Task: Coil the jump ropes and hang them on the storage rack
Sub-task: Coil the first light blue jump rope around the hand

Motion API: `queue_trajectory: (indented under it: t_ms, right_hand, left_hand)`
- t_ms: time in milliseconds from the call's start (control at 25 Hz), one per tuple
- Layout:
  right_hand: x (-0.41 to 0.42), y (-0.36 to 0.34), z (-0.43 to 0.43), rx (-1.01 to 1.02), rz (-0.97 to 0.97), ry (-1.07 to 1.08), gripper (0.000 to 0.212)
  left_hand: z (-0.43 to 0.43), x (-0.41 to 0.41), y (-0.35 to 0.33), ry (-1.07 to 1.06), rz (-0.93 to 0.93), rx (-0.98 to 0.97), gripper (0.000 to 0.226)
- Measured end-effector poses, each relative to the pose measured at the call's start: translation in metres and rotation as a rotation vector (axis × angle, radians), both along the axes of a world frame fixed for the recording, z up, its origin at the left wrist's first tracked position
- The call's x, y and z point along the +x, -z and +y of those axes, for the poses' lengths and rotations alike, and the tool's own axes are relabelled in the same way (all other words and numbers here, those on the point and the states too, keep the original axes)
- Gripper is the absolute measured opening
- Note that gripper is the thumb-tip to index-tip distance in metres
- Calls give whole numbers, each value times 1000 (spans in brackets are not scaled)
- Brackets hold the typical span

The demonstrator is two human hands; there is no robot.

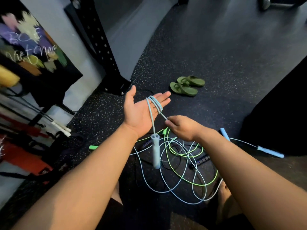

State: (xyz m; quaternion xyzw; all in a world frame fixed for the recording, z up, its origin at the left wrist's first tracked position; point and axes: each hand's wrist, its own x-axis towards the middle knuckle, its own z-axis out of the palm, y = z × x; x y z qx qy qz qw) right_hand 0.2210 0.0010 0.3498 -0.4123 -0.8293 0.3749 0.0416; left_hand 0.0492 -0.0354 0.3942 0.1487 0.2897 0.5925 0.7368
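Pale blue corded jump rope (pixel 155 103) wound in a few loops across the straight, spread fingers (pixel 164 97) of the left hand (pixel 141 110), palm up above the floor, with its pale blue plastic handle (pixel 156 151) dangling under the wrist. Right hand (pixel 181 128) just beside, fingers curled, pinching the same cord taut from the loops. Rest of the cord trailing down into a loose tangle on the black speckled rubber floor (pixel 216 55), crossed with a neon green jump rope (pixel 214 179). Light blue handle (pixel 270 151) of another rope lying to the right. Pair of olive green flip-flops (pixel 187 86) beyond the hands; black perforated steel rack upright (pixel 99 39) at the left.
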Motion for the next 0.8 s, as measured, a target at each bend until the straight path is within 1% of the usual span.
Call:
queue_trajectory:
  t_ms: [80, 160, 280, 400, 480, 520, 560, 640, 720, 800]
  right_hand:
    - [-5, -7, 0, 112, -20, -48, 33]
    - [-3, -11, 2, 160, 1, -22, 33]
    - [6, -14, 6, 118, -43, -14, 35]
    - [14, -13, 14, 78, -74, -51, 30]
    - [19, -13, 22, 112, -47, -76, 24]
    - [22, -14, 26, 150, -15, -74, 23]
    - [26, -15, 30, 188, 21, -57, 23]
    - [35, -18, 37, 238, 74, -4, 23]
    - [41, -19, 42, 248, 114, 20, 22]
    - [44, -20, 43, 231, 192, 38, 21]
  left_hand:
    - [10, -6, 2, 13, 32, -2, 98]
    - [23, -9, 5, 58, 107, -16, 98]
    - [37, -8, 17, 98, 288, -71, 96]
    - [46, 3, 28, 165, 464, -109, 94]
    - [50, 12, 37, 266, 631, -106, 89]
    - [50, 16, 42, 330, 697, -84, 92]
    - [50, 19, 45, 401, 721, -58, 98]
    - [48, 23, 46, 545, 708, 0, 111]
    - [44, 25, 44, 663, 703, 26, 115]
    - [38, 27, 40, 740, 742, 27, 121]
